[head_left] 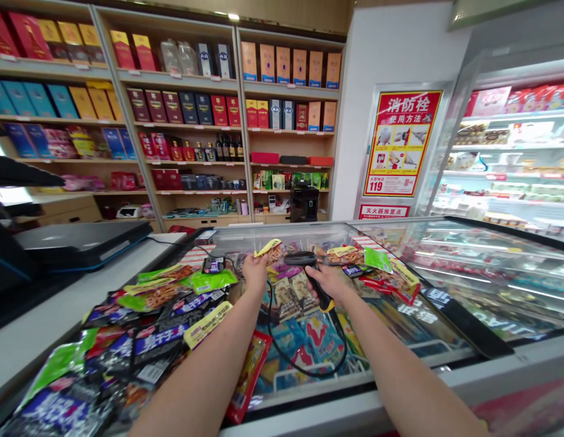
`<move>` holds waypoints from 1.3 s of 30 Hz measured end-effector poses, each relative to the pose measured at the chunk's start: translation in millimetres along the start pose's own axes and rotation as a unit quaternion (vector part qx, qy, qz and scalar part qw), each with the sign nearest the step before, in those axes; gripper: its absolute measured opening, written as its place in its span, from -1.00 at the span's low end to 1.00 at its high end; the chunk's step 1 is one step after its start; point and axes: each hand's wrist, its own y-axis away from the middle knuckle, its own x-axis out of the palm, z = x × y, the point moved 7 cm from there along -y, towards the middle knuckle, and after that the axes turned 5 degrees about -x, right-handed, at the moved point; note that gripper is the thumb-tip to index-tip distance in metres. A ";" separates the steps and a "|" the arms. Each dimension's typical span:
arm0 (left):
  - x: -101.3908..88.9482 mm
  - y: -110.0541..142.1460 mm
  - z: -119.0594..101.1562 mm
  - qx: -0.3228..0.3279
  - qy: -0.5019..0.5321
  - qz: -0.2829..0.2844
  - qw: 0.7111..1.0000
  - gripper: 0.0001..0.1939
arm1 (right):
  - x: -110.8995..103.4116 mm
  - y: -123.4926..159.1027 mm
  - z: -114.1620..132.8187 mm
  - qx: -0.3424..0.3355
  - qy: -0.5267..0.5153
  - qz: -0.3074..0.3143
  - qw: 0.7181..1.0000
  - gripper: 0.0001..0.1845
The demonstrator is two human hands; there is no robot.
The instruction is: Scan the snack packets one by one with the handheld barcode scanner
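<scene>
My left hand (255,272) pinches a small snack packet (269,247) with a yellow top, holding it over the glass lid of a chest freezer (377,389). A black handheld barcode scanner (302,259) is gripped in my right hand (331,284), its head turned left toward the packet. From the scanner's yellow-trimmed handle, a black cable (304,371) loops down across the glass. Left of my arms lies a spread pile of dark snack bags (158,341), with green and yellow packets among them. To the right of the scanner is a smaller group of packets (391,280).
At the left stands a counter (172,240) bearing a flat dark device (85,237). Shelves of boxed goods (186,109) line the back wall. A red fire-hydrant poster (402,142) hangs beside a lit display fridge (509,152). Frozen packages (291,346) show through the glass.
</scene>
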 end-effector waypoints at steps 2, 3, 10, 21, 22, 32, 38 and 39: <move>-0.4 -0.7 0.4 0.001 0.001 -0.004 1.000 -0.76 | 1.2 -0.2 -1.7 0.001 0.001 0.004 1.000 -0.60; -0.8 -1.0 0.8 -0.001 0.002 -0.007 1.000 -0.76 | 1.6 -0.2 -2.3 0.002 0.000 0.005 1.000 -0.61; -1.3 -1.0 2.3 -0.012 -0.005 -0.019 1.000 -0.79 | -1.2 -2.1 -4.2 0.003 0.005 -0.007 1.000 -0.58; 7.4 3.3 -3.4 -0.036 0.034 0.007 0.999 -0.83 | 4.2 1.5 9.2 -0.014 -0.025 0.003 1.000 -0.58; 11.5 5.6 -5.4 -0.043 0.037 0.009 0.998 -0.84 | 3.6 3.1 11.6 -0.012 -0.037 0.004 0.999 -0.58; 143.8 61.5 -11.1 -0.099 0.004 0.148 0.984 -0.84 | -91.7 31.9 36.8 -0.012 -0.043 -0.162 0.986 -0.63; 243.3 113.9 0.6 -0.096 -0.064 0.218 0.969 -0.84 | -161.8 67.5 35.2 -0.020 -0.050 -0.289 0.956 -0.64; 254.2 118.7 -0.3 -0.077 -0.095 0.219 0.968 -0.84 | -170.0 72.4 33.8 -0.023 -0.052 -0.306 0.950 -0.65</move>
